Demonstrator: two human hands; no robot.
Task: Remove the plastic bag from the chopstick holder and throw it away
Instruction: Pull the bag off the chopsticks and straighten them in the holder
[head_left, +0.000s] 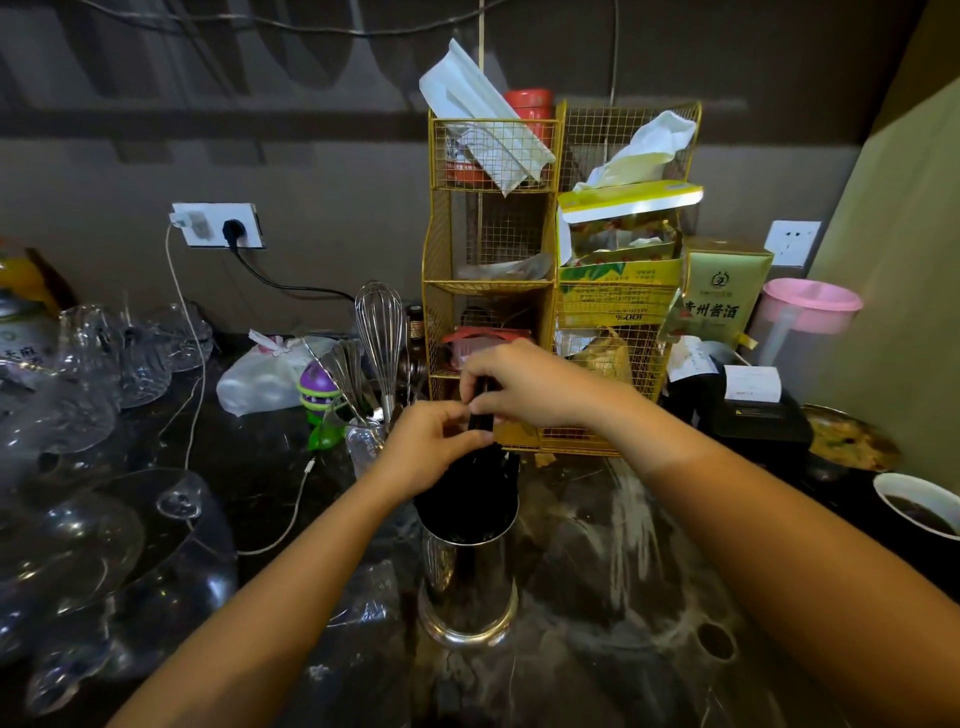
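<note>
The steel chopstick holder (467, 582) stands upright on the dark table (597, 597) before you. Above its mouth, your left hand (428, 452) and right hand (519, 387) both pinch the black plastic bag (480, 415). Behind stands a gold wire rack (493, 234).

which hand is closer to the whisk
Left. The left hand is just right of and below the whisk, near its handle. The right hand is farther right, in front of the yellow wire rack.

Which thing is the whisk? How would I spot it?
Find the tall yellow wire rack at the back of the dark counter. Just left of it, utensils stand in a clear cup. The whisk is tallest, with looping silver wires.
</note>
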